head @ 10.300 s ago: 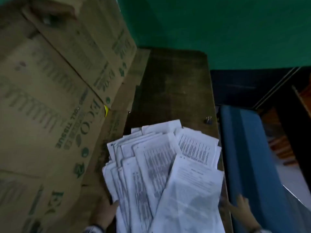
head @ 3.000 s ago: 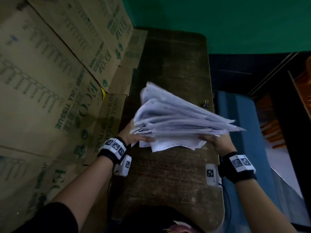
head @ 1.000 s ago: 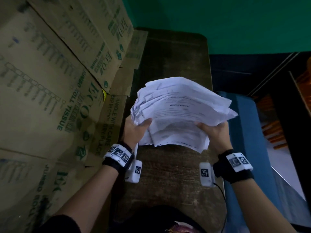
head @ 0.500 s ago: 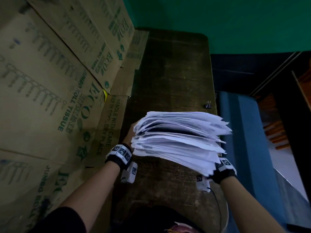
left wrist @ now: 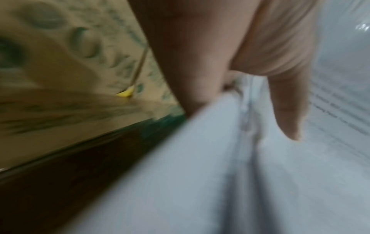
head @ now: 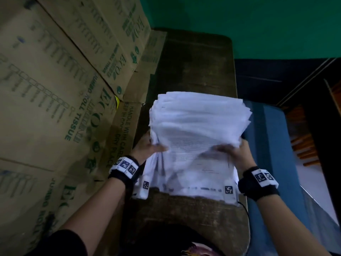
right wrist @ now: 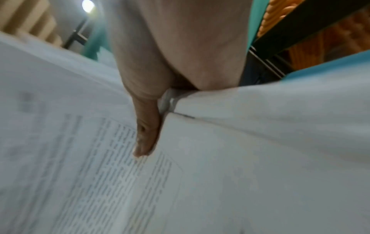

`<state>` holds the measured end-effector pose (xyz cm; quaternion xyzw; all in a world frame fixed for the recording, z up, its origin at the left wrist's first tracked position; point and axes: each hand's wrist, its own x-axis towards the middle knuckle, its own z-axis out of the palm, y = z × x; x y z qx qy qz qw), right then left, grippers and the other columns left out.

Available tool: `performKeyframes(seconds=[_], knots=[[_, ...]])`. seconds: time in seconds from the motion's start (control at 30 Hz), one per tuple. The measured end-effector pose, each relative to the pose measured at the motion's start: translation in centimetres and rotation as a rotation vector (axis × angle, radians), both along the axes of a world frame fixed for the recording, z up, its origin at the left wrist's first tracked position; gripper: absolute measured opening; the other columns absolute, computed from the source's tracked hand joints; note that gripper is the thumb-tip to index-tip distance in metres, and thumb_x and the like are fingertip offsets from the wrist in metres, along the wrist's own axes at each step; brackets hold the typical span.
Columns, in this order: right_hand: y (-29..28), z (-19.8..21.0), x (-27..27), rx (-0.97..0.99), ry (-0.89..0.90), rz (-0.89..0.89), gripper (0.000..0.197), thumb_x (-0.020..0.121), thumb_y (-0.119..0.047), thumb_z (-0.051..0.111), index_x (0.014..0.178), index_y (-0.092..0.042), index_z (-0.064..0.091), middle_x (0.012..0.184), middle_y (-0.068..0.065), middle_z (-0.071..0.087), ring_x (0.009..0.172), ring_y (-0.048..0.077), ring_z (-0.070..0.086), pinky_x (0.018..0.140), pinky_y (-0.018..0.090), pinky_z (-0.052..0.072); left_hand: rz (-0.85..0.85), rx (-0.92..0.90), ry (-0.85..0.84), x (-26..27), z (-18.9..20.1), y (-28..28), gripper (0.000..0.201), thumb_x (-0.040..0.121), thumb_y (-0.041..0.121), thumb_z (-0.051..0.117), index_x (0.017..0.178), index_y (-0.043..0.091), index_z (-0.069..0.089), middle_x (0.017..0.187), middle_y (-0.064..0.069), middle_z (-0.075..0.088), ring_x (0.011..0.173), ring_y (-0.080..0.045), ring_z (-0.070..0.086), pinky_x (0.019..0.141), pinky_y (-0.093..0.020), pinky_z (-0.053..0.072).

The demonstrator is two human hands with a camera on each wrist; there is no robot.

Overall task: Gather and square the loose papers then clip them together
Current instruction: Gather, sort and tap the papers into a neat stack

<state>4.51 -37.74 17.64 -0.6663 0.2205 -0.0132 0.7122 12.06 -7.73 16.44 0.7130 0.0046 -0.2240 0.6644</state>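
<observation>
A thick stack of white printed papers (head: pixel 197 130) stands tilted over the dark wooden table (head: pixel 195 67), its lower edge blurred near the tabletop. My left hand (head: pixel 147 147) grips the stack's left side, thumb on the front sheet; the left wrist view shows that thumb (left wrist: pixel 288 110) lying on the paper (left wrist: pixel 200 174). My right hand (head: pixel 234 154) grips the right side, with its thumb (right wrist: pixel 146 134) pressed on a printed sheet (right wrist: pixel 100 158). The sheet edges are uneven. The binder clip is hidden behind the stack.
Large brown cardboard boxes (head: pixel 55 89) with green print stand against the table's left edge. A blue surface (head: pixel 273 145) runs along the right side. A green wall (head: pixel 239 24) is behind the table's far end.
The stack has tipped from lying nearly flat, edges toward me, to standing tilted with its printed face toward me. Both hands moved up and now hold its lower sides.
</observation>
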Motion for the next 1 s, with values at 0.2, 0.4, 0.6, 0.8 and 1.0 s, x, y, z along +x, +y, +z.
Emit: performKeyframes(seconds=[0.2,0.4,0.6,0.8,1.0], knots=[[-0.4,-4.6,-1.7,0.076,0.212,0.007,0.054,0.061,0.005,0.083,0.111,0.008,0.061,0.103,0.022,0.072,0.093,0.039,0.070,0.086,0.054,0.055,-0.236,-0.405,0.400,-3.9,-7.4,2.8,0.100,0.056,0.018,0.089,0.142,0.010,0.038,0.137,-0.018,0.052,0.124,-0.033,0.052,0.100,-0.049,0.046],[0.3,-9.0,-1.8,-0.031,0.345,-0.022,0.051,0.064,0.001,0.084,0.110,0.007,0.062,0.105,0.021,0.071,0.092,0.035,0.070,0.083,0.046,0.057,0.081,-0.026,0.455,-5.2,-11.2,2.3,0.061,0.077,-0.003,0.071,0.133,0.005,0.049,0.131,-0.018,0.058,0.117,-0.033,0.057,0.104,-0.053,0.042],[1.0,-11.5,-1.9,-0.456,0.538,0.371,0.063,0.074,-0.012,0.081,0.126,-0.002,0.048,0.120,0.006,0.062,0.111,0.024,0.059,0.094,0.036,0.049,-0.033,0.263,0.448,-6.7,-12.3,1.3,0.039,0.073,0.003,0.073,0.112,0.005,0.066,0.108,-0.013,0.071,0.098,-0.027,0.067,0.095,-0.046,0.052],[2.8,-10.1,-2.4,-1.076,0.707,0.465,0.118,0.076,-0.046,0.074,0.152,-0.019,-0.012,0.159,0.020,0.002,0.145,0.043,0.008,0.113,0.059,0.014,0.084,0.158,0.412,-7.0,-11.9,0.8,0.032,0.077,0.003,0.073,0.108,0.007,0.067,0.105,-0.012,0.072,0.097,-0.027,0.068,0.093,-0.046,0.053],[10.2,-7.4,-3.9,-1.409,-0.326,1.223,0.097,0.080,0.007,0.057,0.149,-0.043,0.012,0.160,-0.006,0.016,0.139,0.032,0.026,0.095,0.049,0.044,0.061,0.003,0.456,-7.1,-11.0,0.8,0.037,0.085,0.011,0.068,0.122,0.013,0.062,0.110,-0.012,0.071,0.102,-0.027,0.068,0.089,-0.042,0.055]])
